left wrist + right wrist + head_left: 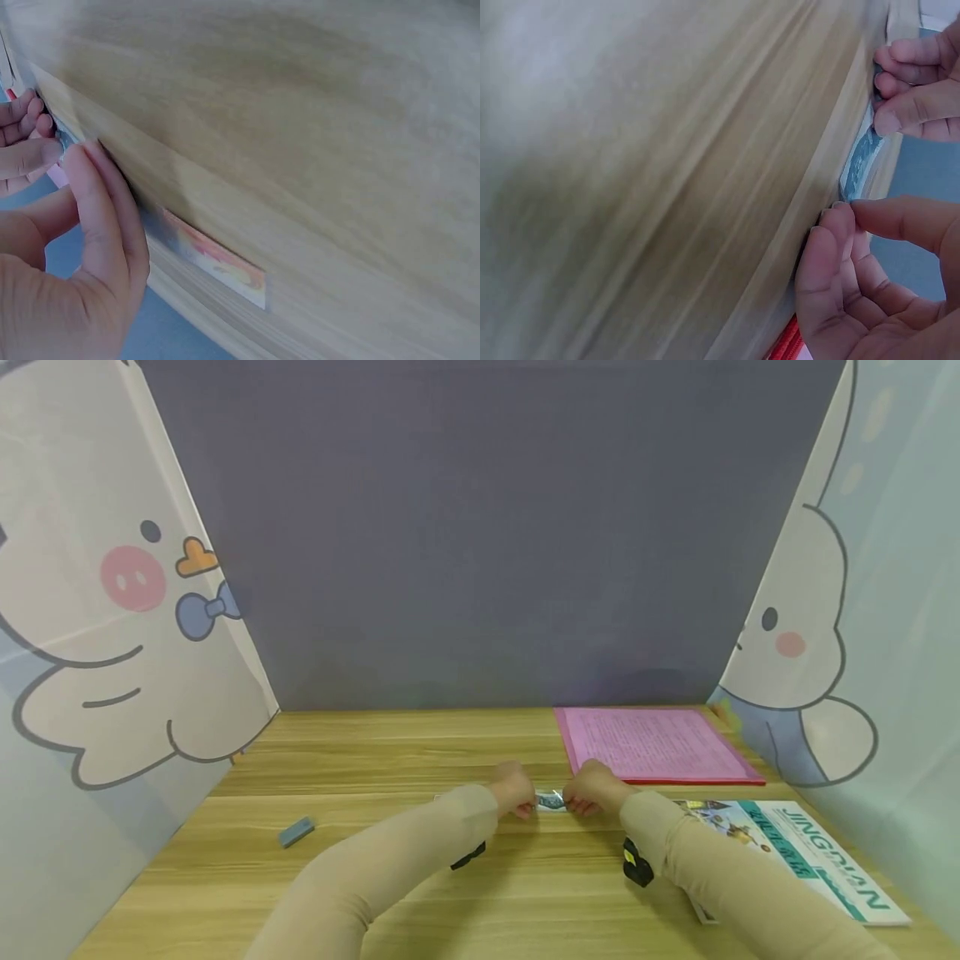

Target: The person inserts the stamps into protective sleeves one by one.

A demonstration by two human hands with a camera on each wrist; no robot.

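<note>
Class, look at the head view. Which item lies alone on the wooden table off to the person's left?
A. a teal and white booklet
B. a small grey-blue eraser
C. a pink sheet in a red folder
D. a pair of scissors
B: the small grey-blue eraser lies by itself on the table to the left, while the pink sheet and the booklet lie on the right.
</note>
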